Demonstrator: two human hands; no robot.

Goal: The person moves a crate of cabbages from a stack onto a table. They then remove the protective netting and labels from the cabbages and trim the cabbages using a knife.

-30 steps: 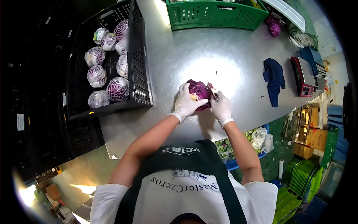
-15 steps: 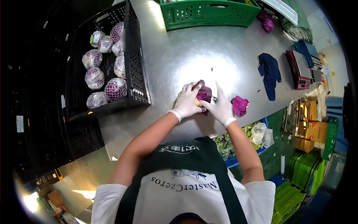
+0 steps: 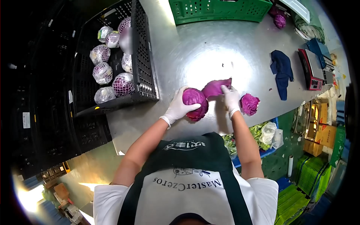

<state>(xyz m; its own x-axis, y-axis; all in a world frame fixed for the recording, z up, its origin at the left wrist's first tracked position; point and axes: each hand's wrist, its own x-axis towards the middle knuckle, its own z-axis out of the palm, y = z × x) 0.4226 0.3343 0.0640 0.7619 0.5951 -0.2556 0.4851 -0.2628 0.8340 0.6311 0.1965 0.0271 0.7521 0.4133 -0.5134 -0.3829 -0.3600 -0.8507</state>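
Note:
A red cabbage point(image 3: 195, 104) rests on the metal table, and my gloved left hand point(image 3: 176, 107) wraps round its left side. My right hand point(image 3: 231, 100), also gloved, has its fingers closed on a purple cabbage leaf point(image 3: 215, 88). This leaf spreads out to the upper left of the hand, beside the cabbage. Just right of my right hand lies a loose crumpled purple leaf point(image 3: 249, 104). The right palm and some of its fingers are turned away from view.
On the left stands a black crate point(image 3: 144, 67) with several net-wrapped red cabbages. A green crate point(image 3: 221, 12) is at the back. To the right are a dark blue cloth point(image 3: 282, 73) and a red scale point(image 3: 317, 83). A blue bin point(image 3: 237, 162) of leaf scraps sits below the table edge.
The cabbage has been turned, showing a smooth purple side. A leaf has come away from it in my right hand, which moved right, apart from my left hand.

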